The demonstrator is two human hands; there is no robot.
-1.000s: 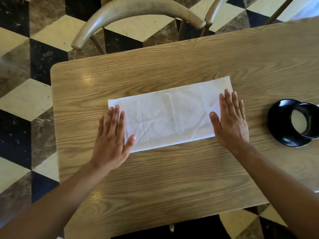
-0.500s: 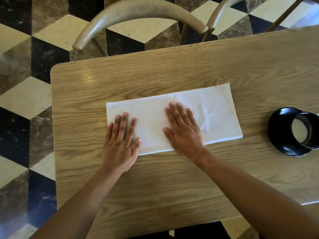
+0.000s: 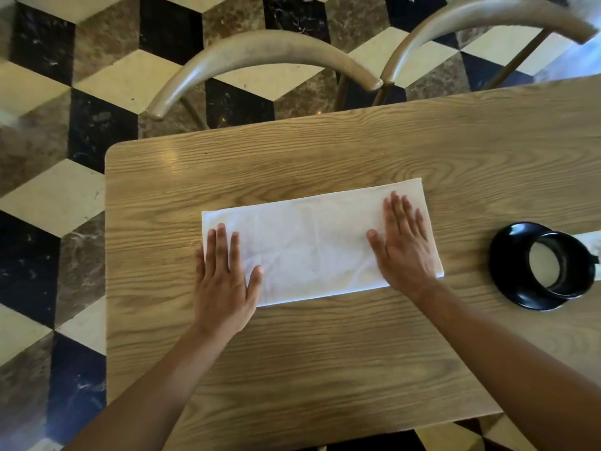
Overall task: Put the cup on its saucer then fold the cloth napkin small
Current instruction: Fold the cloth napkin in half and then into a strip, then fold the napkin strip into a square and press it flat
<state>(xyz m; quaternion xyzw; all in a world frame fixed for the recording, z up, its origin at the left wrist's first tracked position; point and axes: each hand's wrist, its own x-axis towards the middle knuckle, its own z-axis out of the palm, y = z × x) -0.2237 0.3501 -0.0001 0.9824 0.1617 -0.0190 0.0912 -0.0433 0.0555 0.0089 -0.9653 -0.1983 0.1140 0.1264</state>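
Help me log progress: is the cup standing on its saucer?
Yes, the black cup sits on the black saucer, right of the napkin.

Napkin (image 3: 312, 249) mid-table (image 3: 325, 369), hands on both ends; cup (image 3: 564, 265) on saucer (image 3: 507, 271) right (chairs (image 3: 260, 50) behind).

left hand (image 3: 224, 281), right hand (image 3: 405, 245) flat, palms down, fingers extended

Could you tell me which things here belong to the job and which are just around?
Job:
- napkin
- cup
- saucer
- left hand
- right hand

Just around:
- table
- two chairs
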